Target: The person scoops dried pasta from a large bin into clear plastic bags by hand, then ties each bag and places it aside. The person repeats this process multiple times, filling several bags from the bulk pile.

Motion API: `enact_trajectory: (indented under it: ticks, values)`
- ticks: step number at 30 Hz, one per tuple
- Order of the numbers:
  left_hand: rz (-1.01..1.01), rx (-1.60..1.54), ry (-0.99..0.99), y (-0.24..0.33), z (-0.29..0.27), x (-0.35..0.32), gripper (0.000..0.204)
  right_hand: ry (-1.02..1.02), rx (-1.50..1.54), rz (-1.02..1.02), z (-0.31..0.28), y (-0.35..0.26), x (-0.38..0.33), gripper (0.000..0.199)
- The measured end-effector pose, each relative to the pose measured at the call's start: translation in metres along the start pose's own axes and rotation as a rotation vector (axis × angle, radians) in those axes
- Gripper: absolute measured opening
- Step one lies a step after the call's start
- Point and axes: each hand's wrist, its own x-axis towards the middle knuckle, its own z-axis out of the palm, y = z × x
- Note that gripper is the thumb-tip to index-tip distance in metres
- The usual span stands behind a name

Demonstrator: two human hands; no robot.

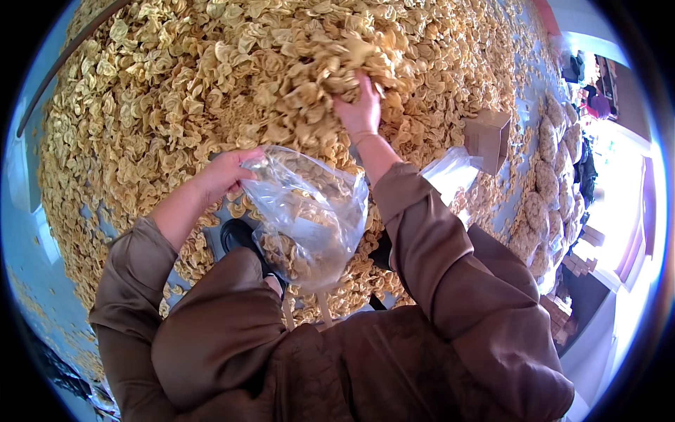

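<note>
My left hand (pixel 228 172) pinches the rim of a clear plastic bag (pixel 330 243) and holds its mouth up. Inside the bag, curled yellowish dried pieces lie at the bottom, along with a pale flat slip (pixel 304 230). Ahead of the bag, my right hand (pixel 361 109) is pushed into a large heap of the same dried pieces (pixel 211 70). Its fingers are partly buried and close around a clump, where the pieces at the fingertips are blurred.
Dried pieces spread over a bluish floor sheet (pixel 42 267). An open cardboard box (pixel 487 139) stands right of my right arm, with more clear plastic bags (pixel 450 172) beside it. Several filled bags (pixel 552 183) line the right side. My shoe (pixel 238 235) is behind the held bag.
</note>
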Motion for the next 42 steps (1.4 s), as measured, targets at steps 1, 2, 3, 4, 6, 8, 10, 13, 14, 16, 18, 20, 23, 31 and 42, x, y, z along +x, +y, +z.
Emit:
enact_trajectory:
  ticks: [1,2,3,4,6,8,10,13,14,16,18,20,23,31,42]
  values:
    - [-0.002,-0.053,0.02,0.003,-0.001,0.003,0.059,-0.151,0.205,0.171,0.0,-0.013,-0.01,0.065]
    - [0.009,-0.103,0.031,0.01,-0.001,0.007,0.059,-0.147,0.251,-0.087,0.006,-0.003,-0.023,0.065]
    - [0.024,-0.138,0.043,0.013,-0.002,0.008,0.057,-0.22,0.282,-0.3,0.016,0.002,-0.04,0.059]
    - [0.034,-0.182,0.069,0.011,-0.008,0.008,0.055,-0.592,0.303,0.07,-0.015,-0.058,-0.071,0.048]
    - [0.044,-0.205,0.032,0.021,0.006,0.011,0.054,-0.897,0.161,-0.373,0.01,-0.004,-0.105,0.052]
    - [0.032,-0.176,0.022,0.03,0.011,0.0,0.06,-1.275,0.008,-0.466,0.013,0.034,-0.118,0.05]
    - [0.008,-0.139,-0.059,0.041,0.014,-0.008,0.063,-1.605,-0.166,-0.436,-0.005,0.047,-0.104,0.053]
    - [0.017,-0.107,0.007,0.044,-0.003,-0.015,0.064,-1.117,-0.227,-0.062,-0.049,0.022,0.024,0.066]
    - [0.015,-0.084,0.019,0.053,-0.001,-0.015,0.065,-0.682,-0.112,0.032,-0.066,0.025,0.069,0.071]
    - [0.0,-0.041,0.022,0.062,0.008,-0.008,0.067,-0.117,-0.02,0.138,-0.085,0.042,0.139,0.081]
    - [0.045,-0.102,0.017,0.05,-0.004,0.007,0.064,-0.101,0.063,0.199,-0.064,0.035,0.163,0.091]
    - [0.051,-0.144,0.017,0.042,-0.014,0.011,0.064,-0.215,0.241,0.047,-0.031,-0.044,0.112,0.046]
    - [-0.004,-0.252,0.038,0.035,-0.024,0.016,0.05,-0.412,0.218,-0.07,0.004,-0.065,0.063,0.048]
    - [0.083,-0.25,0.025,0.047,-0.004,-0.001,0.06,-1.205,0.104,-0.181,0.014,-0.023,-0.114,0.059]
    - [0.024,-0.221,0.042,0.034,-0.018,0.006,0.064,-0.043,0.138,0.584,-0.061,0.056,0.022,0.093]
